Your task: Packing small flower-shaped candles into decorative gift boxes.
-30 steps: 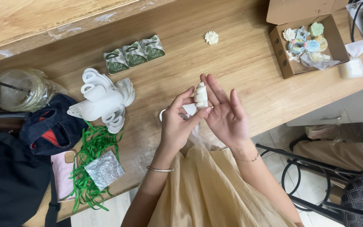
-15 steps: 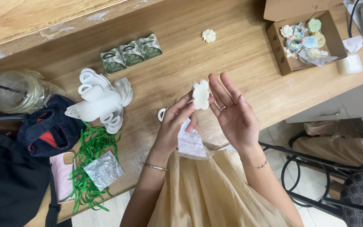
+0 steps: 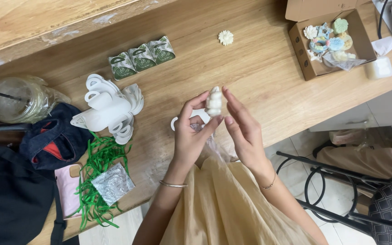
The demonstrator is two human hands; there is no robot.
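L hand [image 3: 191, 136] & R hand [image 3: 241, 131] raised upright, fingertips pinching white molded piece [image 3: 213, 101] btwn them.

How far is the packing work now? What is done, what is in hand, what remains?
Done: three green boxes stand closed on the table. In hand: the left hand and right hand hold one white moulded piece between the fingertips. Left: a stack of flat white boxes, green shred, a loose flower piece and more pieces in the cardboard box.
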